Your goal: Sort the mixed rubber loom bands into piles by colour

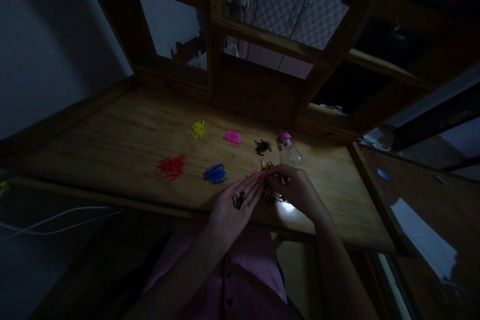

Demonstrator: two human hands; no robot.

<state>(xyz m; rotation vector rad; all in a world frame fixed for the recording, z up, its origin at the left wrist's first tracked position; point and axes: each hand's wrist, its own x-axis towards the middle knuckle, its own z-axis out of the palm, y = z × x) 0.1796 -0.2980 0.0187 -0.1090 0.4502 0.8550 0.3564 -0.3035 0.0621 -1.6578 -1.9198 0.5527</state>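
My left hand [230, 207] is held palm up with its fingers stretched out flat. A few black rubber bands [238, 200] lie loose on that palm. At its fingertips, my right hand [290, 182] is bent in a pinch over a mixed pile of small rubber bands [276, 197]; what sits between its fingers is too small to make out. Around the hands are single-colour heaps of bands: red [171, 166], blue [215, 173], yellow [198, 129], pink [233, 137] and black [263, 147]. Part of the mixed pile is hidden by my right hand.
A clear bottle with a pink cap [289, 149] lies just beyond my right hand on the wooden desk [123, 130]. A shelf frame [258, 35] rises along the back. To the right, a lower brown surface holds white paper [423, 235]. The room is dim.
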